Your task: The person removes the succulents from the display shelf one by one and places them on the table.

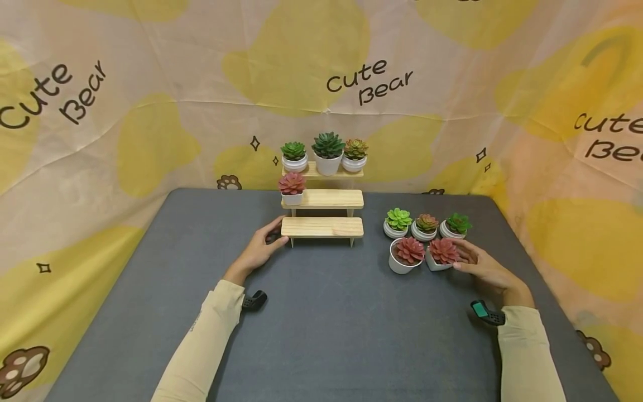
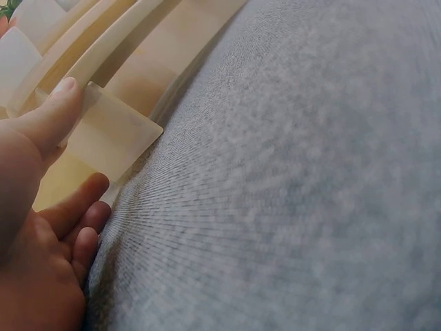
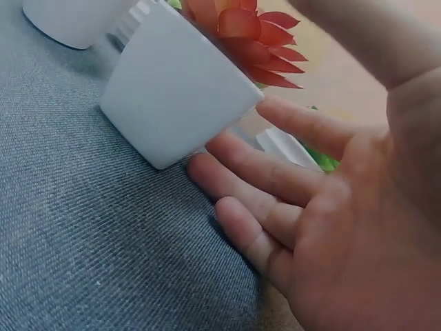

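Observation:
A three-step wooden stand has my left hand at the left end of its lowest shelf. In the left wrist view, the left thumb presses the shelf's edge and the other fingers curl beside the leg panel. On the right, my right hand is at a red succulent in a white square pot. The right wrist view shows loosely extended fingers touching or nearly touching the side of that pot, which stands on the table; the thumb's tip is out of view there.
Three potted succulents, including a tall dark green one, line the top shelf. A pink succulent sits at the middle shelf's left end. Beside the right hand stand a red succulent in a round pot and three small ones behind, including a bright green one.

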Available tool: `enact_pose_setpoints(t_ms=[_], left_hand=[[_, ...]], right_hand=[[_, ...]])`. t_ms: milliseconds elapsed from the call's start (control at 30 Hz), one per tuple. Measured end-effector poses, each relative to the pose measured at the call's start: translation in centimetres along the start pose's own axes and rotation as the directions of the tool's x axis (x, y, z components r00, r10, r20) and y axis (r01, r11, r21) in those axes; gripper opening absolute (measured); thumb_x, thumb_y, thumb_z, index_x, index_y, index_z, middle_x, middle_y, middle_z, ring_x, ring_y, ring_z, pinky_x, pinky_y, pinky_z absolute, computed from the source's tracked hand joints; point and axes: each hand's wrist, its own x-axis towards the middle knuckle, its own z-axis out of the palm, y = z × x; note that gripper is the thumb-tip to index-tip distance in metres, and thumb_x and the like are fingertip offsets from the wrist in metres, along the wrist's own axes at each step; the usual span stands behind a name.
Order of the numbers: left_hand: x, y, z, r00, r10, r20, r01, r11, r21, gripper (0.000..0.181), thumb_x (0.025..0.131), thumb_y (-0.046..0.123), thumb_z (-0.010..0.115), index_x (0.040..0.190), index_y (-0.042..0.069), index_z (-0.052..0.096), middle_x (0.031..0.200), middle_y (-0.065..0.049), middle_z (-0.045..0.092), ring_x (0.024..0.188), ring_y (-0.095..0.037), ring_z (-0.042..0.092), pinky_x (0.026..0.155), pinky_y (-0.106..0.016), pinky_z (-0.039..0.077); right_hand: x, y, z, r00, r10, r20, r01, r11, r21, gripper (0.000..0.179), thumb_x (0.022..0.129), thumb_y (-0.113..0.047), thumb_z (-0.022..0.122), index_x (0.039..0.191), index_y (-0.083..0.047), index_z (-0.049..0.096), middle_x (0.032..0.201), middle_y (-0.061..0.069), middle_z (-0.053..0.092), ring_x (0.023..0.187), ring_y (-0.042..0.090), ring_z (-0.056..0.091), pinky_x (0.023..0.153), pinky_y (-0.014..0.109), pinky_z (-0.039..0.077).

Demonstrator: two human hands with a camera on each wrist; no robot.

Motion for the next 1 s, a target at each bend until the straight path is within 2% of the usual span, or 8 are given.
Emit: enact_pose_setpoints(t_ms=[33, 167, 233, 367, 533, 767, 867, 1000], left_hand=[[0.0, 0.0, 0.0, 1.000, -0.002, 0.001, 0.002, 1.000, -0.003, 0.063, 0.101, 0.012, 0.061, 0.156, -0.002, 0.034, 0.145, -0.031, 0.052, 0.134, -0.046, 0.047, 0.102, -0.054, 0.035], [0.0, 0.0, -0.1, 1.000, 0.007, 0.001, -0.007, 1.000, 0.008, 0.063, 0.101, 0.012, 0.061, 0.156, -0.002, 0.034, 0.144, -0.031, 0.052, 0.133, -0.046, 0.048, 0.100, -0.049, 0.036], [0.0, 0.0, -0.1, 1.000, 0.013, 0.000, -0.013, 1.000, 0.012, 0.062, 0.101, 0.012, 0.061, 0.156, -0.002, 0.034, 0.144, -0.031, 0.053, 0.132, -0.046, 0.049, 0.099, -0.047, 0.036], [0.0, -0.2, -0.1, 1.000, 0.025, -0.006, -0.025, 1.000, 0.009, 0.062, 0.101, 0.010, 0.060, 0.156, -0.002, 0.034, 0.143, -0.031, 0.054, 0.131, -0.045, 0.050, 0.098, -0.047, 0.037], [-0.2, 0.0, 0.1, 1.000, 0.022, -0.006, -0.022, 1.000, 0.006, 0.062, 0.101, 0.010, 0.061, 0.156, -0.002, 0.034, 0.143, -0.031, 0.054, 0.131, -0.045, 0.050, 0.102, -0.054, 0.037], [-0.3, 0.3, 0.3, 1.000, 0.018, -0.004, -0.018, 1.000, 0.011, 0.062, 0.101, 0.010, 0.061, 0.156, -0.001, 0.035, 0.143, -0.031, 0.054, 0.132, -0.045, 0.050, 0.102, -0.056, 0.037], [-0.3, 0.3, 0.2, 1.000, 0.018, -0.004, -0.018, 1.000, 0.013, 0.062, 0.101, 0.010, 0.061, 0.156, -0.002, 0.035, 0.142, -0.031, 0.054, 0.132, -0.045, 0.049, 0.102, -0.055, 0.037], [-0.3, 0.3, 0.1, 1.000, 0.019, -0.006, -0.019, 1.000, 0.006, 0.062, 0.101, 0.010, 0.061, 0.155, -0.003, 0.035, 0.144, -0.031, 0.054, 0.132, -0.046, 0.050, 0.102, -0.055, 0.037]], right_hand=[[0.0, 0.0, 0.0, 1.000, -0.013, 0.002, 0.013, 1.000, 0.008, 0.071, 0.101, -0.015, 0.058, 0.158, 0.002, 0.018, 0.161, 0.008, 0.030, 0.147, 0.039, 0.029, 0.092, 0.009, 0.041], [0.0, -0.3, 0.1, 0.998, -0.067, -0.007, 0.067, 0.997, 0.027, 0.066, 0.103, -0.013, 0.055, 0.159, -0.002, 0.022, 0.146, -0.022, 0.035, 0.133, -0.004, 0.040, 0.092, 0.011, 0.042], [0.0, -0.5, 0.1, 0.995, -0.095, -0.021, 0.096, 0.995, 0.026, 0.063, 0.103, -0.012, 0.053, 0.158, -0.003, 0.024, 0.142, -0.025, 0.037, 0.124, -0.015, 0.040, 0.092, 0.011, 0.043], [-0.2, -1.2, 0.0, 0.987, -0.149, -0.051, 0.151, 0.988, 0.024, 0.058, 0.105, -0.009, 0.049, 0.158, -0.002, 0.026, 0.142, -0.021, 0.045, 0.124, -0.015, 0.046, 0.092, 0.013, 0.045], [-1.0, -2.6, -0.3, 0.973, -0.215, -0.087, 0.215, 0.976, -0.008, 0.055, 0.105, -0.005, 0.045, 0.157, 0.001, 0.026, 0.145, -0.012, 0.051, 0.125, -0.009, 0.051, 0.093, 0.013, 0.045], [-1.3, -4.4, -0.2, 0.945, -0.299, -0.133, 0.298, 0.954, -0.031, 0.055, 0.104, 0.002, 0.045, 0.157, -0.003, 0.031, 0.144, -0.018, 0.051, 0.128, -0.003, 0.053, 0.094, 0.009, 0.042], [-1.2, -5.0, 0.1, 0.939, -0.311, -0.148, 0.309, 0.950, -0.038, 0.055, 0.103, 0.002, 0.046, 0.156, -0.006, 0.033, 0.143, -0.020, 0.051, 0.127, -0.004, 0.052, 0.095, 0.009, 0.042], [-1.0, -5.9, 0.6, 0.932, -0.313, -0.184, 0.306, 0.950, -0.066, 0.054, 0.102, 0.002, 0.048, 0.154, -0.001, 0.034, 0.140, -0.022, 0.052, 0.126, -0.008, 0.051, 0.093, 0.009, 0.042]])
